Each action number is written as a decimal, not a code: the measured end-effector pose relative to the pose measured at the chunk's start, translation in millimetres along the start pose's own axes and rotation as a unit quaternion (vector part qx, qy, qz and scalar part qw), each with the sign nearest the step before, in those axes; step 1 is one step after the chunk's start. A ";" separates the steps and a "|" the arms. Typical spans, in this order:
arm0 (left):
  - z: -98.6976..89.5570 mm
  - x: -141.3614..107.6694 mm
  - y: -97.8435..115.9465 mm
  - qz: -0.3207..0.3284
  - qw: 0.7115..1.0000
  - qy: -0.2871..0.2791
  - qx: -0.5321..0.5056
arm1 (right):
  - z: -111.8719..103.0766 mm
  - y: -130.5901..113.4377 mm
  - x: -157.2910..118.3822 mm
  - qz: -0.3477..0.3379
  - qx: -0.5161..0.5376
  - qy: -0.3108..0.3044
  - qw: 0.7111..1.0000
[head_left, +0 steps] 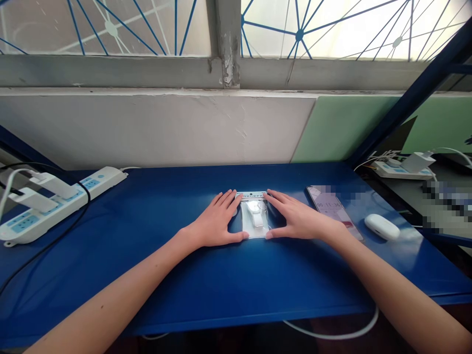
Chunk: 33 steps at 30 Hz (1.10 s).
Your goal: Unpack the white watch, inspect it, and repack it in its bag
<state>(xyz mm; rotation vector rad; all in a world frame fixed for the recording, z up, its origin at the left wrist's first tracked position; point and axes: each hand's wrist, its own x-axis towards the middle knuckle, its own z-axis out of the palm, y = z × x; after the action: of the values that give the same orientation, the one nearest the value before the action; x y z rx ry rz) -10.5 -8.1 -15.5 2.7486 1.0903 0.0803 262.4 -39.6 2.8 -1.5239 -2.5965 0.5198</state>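
Note:
A small clear plastic packet (254,231) lies flat on the blue desk (206,295), with a white and silver item inside that resembles a watch and a printed strip along its top edge. My left hand (220,221) rests at the packet's left side, fingers spread, thumb tip on the lower left corner and index finger by the top left. On the other side, my right hand (295,216) lies with its fingers apart, touching the top right and lower right corners.
To the right of my right hand lies a phone (332,204), then a white earbud case (382,226). A white power strip (106,178) with chargers and a black cable (73,223) is at the left. Another power strip (400,170) stands beyond the right frame post.

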 end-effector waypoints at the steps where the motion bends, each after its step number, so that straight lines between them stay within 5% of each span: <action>1: -0.2 0.0 0.1 -0.001 1.000 0.000 0.000 | 0.5 0.7 0.0 -0.001 0.000 0.003 1.000; 33: 5.8 0.1 -4.0 -0.008 1.000 0.029 -0.007 | -2.7 -2.7 0.6 0.025 -0.002 -0.010 1.000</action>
<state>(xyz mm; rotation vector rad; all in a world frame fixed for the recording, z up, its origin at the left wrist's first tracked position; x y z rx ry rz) -12.5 -6.1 -21.9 2.7398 1.1220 0.1650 260.4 -39.6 6.2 -1.5964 -2.5809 0.5377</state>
